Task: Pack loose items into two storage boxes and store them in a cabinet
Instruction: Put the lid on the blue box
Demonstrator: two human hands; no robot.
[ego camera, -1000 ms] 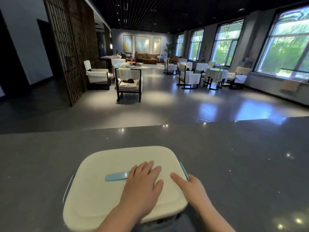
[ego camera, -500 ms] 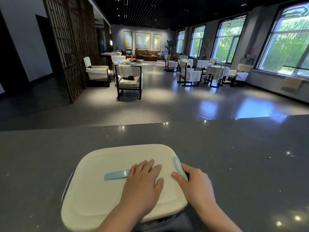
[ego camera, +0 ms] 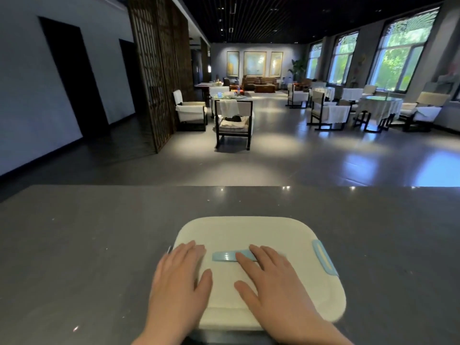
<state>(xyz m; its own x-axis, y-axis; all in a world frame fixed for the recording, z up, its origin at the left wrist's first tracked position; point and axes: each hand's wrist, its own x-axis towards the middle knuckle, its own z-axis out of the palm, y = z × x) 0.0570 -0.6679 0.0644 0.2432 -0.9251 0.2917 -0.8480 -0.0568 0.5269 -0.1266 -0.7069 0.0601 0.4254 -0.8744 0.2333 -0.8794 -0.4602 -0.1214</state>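
Counter [ego camera: 74, 245]: dark grey, smooth, stone-like surface with fine pale specks and small light glints along its far edge.

Left hand [ego camera: 179, 277]: lies palm-down on the left part of the lid, fingers straight and close together, thumb held out toward the centre. Fingertips reach the lid's left edge; the outer side of the hand overhangs the counter. A thin pale strip shows just left of the fingertips, too small to identify.

Storage box [ego camera: 261, 230]: sits on the counter, near its front edge, centre-right of the view. Only the lid is clearly visible: cream-white, matte, a rounded square with soft corners and a shallow raised panel. A pale blue flat handle [ego camera: 225, 256] lies flush along the lid's middle. The body under the lid shows only as a dark band at the near edge.

Right hand [ego camera: 271, 282]: flat on the lid's centre, fingers straight and slightly spread, thumb out to the left. Its fingertips cover the right end of the blue handle.

Clip [ego camera: 323, 257]: pale blue, glossy plastic, elongated loop shape, folded up against the lid's right edge.

Beyond the counter: polished grey floor, dark wooden lattice screen [ego camera: 159, 70], white-cushioned chairs [ego camera: 234, 120] with dark frames.
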